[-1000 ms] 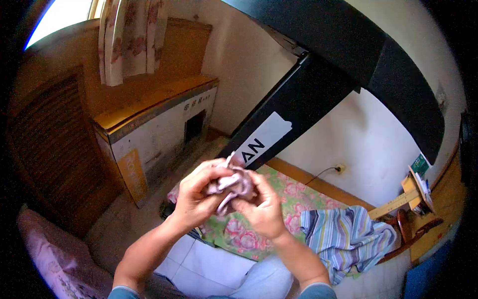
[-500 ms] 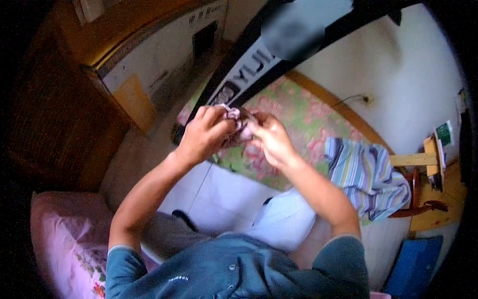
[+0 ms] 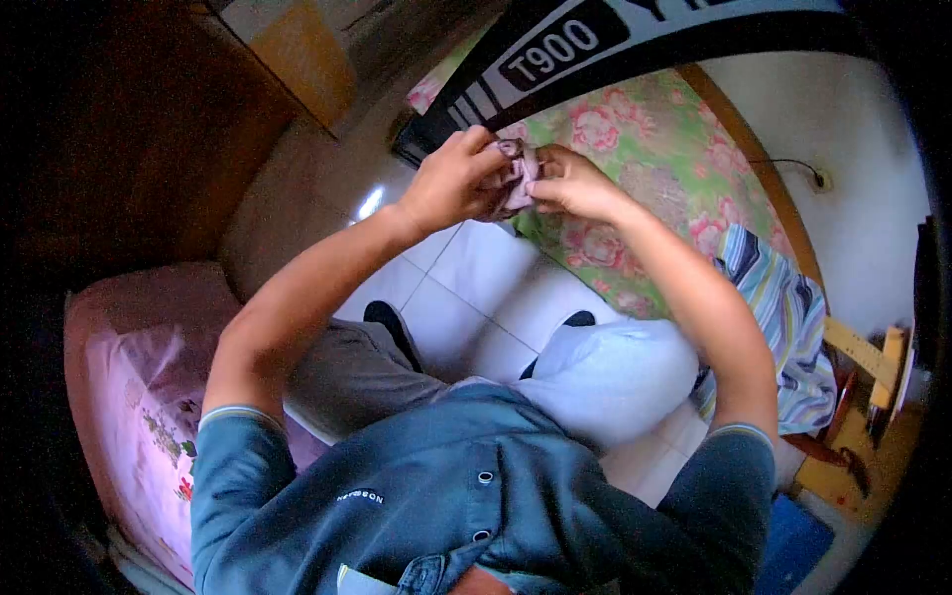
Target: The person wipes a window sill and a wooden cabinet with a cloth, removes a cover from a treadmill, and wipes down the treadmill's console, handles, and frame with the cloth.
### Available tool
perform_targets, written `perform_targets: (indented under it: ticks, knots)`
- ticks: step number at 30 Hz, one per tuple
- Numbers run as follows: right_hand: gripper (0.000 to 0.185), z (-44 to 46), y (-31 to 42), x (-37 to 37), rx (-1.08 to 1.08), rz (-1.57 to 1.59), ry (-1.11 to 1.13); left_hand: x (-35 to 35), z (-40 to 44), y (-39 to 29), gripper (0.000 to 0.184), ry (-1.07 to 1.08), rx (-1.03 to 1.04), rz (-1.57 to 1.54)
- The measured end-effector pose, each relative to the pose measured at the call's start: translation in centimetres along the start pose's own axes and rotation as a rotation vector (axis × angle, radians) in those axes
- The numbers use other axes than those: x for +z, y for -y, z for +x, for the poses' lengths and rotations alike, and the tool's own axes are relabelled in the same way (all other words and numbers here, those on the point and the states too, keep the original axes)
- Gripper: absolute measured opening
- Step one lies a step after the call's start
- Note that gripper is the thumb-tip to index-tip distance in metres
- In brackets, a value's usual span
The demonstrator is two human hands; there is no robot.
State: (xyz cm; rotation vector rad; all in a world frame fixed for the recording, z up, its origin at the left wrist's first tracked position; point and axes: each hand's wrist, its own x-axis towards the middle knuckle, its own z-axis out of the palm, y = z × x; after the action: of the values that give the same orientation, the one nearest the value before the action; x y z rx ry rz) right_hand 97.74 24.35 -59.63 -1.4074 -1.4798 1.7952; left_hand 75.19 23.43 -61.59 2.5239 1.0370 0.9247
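A small crumpled pinkish cloth [image 3: 517,182] is held between my two hands, above the tiled floor and the edge of a green floral mat. My left hand [image 3: 452,180] has its fingers curled round the cloth's left side. From the right, my right hand [image 3: 573,185] pinches the cloth between thumb and fingers. Folds hide some of the fingertips of both hands.
A black machine part marked T900 [image 3: 565,45] rises beyond my hands. The floral mat [image 3: 635,149] lies beneath it. A striped cloth [image 3: 783,317] and wooden items are at the right, a pink-covered seat [image 3: 139,387] at the left.
The view has tilted down, bringing my shirt, legs and slippers into sight. Both hands still hold the cloth, now higher in the view, and their grip on it has shifted.
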Motion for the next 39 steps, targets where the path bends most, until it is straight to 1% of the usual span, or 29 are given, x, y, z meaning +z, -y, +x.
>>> perform_targets:
  ticks: [1, 2, 3, 5, 6, 8, 9, 11, 12, 13, 15, 16, 17, 19, 20, 21, 22, 23, 25, 27, 28, 29, 30, 31, 33, 35, 36, 37, 39]
  knots:
    - [0.045, 2.4, -3.4, -1.5, -0.212, -0.518, -0.002, 0.6, -0.9, 1.0, 0.035, 0.067, -0.152, -0.107]
    - [0.047, 2.5, -3.8, -1.1, -0.241, -0.775, -0.039, 1.3, -2.0, 2.0, 0.043, 0.131, -0.303, -0.214]
    - [0.048, 2.1, -4.1, -0.7, -0.274, -1.03, -0.077, 2.4, -3.5, 2.8, 0.043, 0.126, -0.322, -0.213]
    - [0.049, 3.1, -6.8, -0.7, -0.357, -1.254, 0.125, 4.3, -6.1, 4.6, 0.04, 0.219, -0.592, -0.199]
    - [0.05, 3.9, -8.6, -0.4, -0.442, -1.372, 0.171, 4.3, -6.8, 5.2, 0.04, 0.212, -0.61, -0.194]
    - [0.052, 4.8, -9.8, 0.5, -0.543, -1.487, 0.233, 4.4, -7.5, 6.7, 0.047, 0.367, -0.91, -0.244]
    - [0.055, 4.9, -9.8, 1.2, -0.602, -1.54, 0.206, 5.5, -8.0, 8.2, 0.047, 0.36, -0.926, -0.245]
    - [0.059, 5.6, -9.9, 2.0, -0.665, -1.592, 0.192, 8.4, -9.0, 11.6, 0.046, -0.014, -1.216, -0.391]
    - [0.062, 6.4, -10.1, 2.2, -0.618, -1.653, 0.174, 8.9, -8.6, 12.4, 0.045, -0.217, -1.266, -0.563]
    - [0.064, 7.1, -10.4, 2.3, -0.569, -1.713, 0.153, 8.5, -7.8, 11.9, 0.045, -0.227, -1.274, -0.564]
    - [0.058, 7.9, -10.8, 2.2, -0.537, -1.704, 0.106, 7.7, -5.4, 11.3, 0.045, -0.461, -1.332, -0.644]
    - [0.052, 8.1, -10.7, 2.1, -0.497, -1.692, 0.053, 9.3, -4.9, 11.9, 0.045, -0.537, -1.23, -0.423]
    - [0.052, 8.3, -10.6, 1.9, -0.508, -1.703, 0.058, 11.3, -4.6, 11.7, 0.045, -0.518, -1.285, -0.355]
    - [0.03, 8.1, -10.7, 1.5, -0.411, -1.712, 0.113, 15.9, -4.8, 10.5, 0.039, -0.567, -1.209, -0.247]
    - [0.015, 8.9, -12.8, 0.4, -0.465, -1.672, 0.115, 18.1, -5.5, 10.1, 0.041, -0.535, -1.193, -0.291]
    - [0.015, 9.0, -11.9, 0.5, -0.473, -1.676, 0.125, 16.4, -5.0, 7.7, 0.043, -0.31, -1.279, -0.479]
    - [0.017, 8.4, -10.5, 0.8, -0.33, -1.596, 0.151, 17.9, -6.3, 7.8, 0.042, -0.05, -1.341, -0.654]
    - [0.019, 8.0, -9.2, 1.4, -0.194, -1.513, 0.174, 19.8, -7.5, 7.2, 0.041, -0.045, -1.373, -0.644]
    - [0.025, 7.8, -8.4, 2.0, -0.146, -1.438, 0.143, 17.0, -6.8, 5.3, 0.044, -0.262, -1.426, -0.586]
    - [0.029, 7.8, -7.6, 2.4, -0.1, -1.262, 0.079, 14.8, -6.7, 6.7, 0.044, -0.654, -1.488, -0.677]
    - [0.035, 7.9, -7.4, 2.5, -0.075, -1.236, 0.092, 16.6, -7.9, 10.3, 0.043, -0.771, -1.525, -0.49]
    - [0.035, 7.9, -7.0, 2.7, -0.08, -1.245, 0.106, 13.4, -7.0, 11.2, 0.041, -0.955, -1.573, -0.727]
    - [0.036, 7.6, -6.6, 2.9, -0.062, -1.194, 0.1, 11.0, -6.7, 12.8, 0.042, -1.048, -1.486, -0.764]
    - [0.037, 7.6, -6.2, 3.2, -0.044, -1.143, 0.092, 11.4, -7.5, 17.0, 0.043, -1.122, -1.392, -0.841]
    - [0.038, 7.6, -5.8, 3.4, 0.011, -1.093, 0.123, 11.4, -8.1, 19.7, 0.043, -1.209, -1.302, -0.913]
    - [0.039, 7.7, -6.1, 3.4, 0.059, -1.041, 0.147, 9.0, -6.2, 18.3, 0.046, -0.967, -1.339, -0.998]
    - [0.04, 7.9, -6.8, 3.2, 0.051, -0.99, 0.162, 10.6, -6.2, 17.5, 0.049, -0.839, -1.437, -0.768]
    - [0.041, 8.2, -7.2, 3.1, 0.048, -0.939, 0.182, 14.3, -7.6, 17.1, 0.051, -0.651, -1.384, -0.539]
    - [0.042, 8.6, -6.8, 3.2, -0.024, -1.015, 0.22, 19.6, -9.3, 12.4, 0.048, -0.391, -1.387, -0.681]
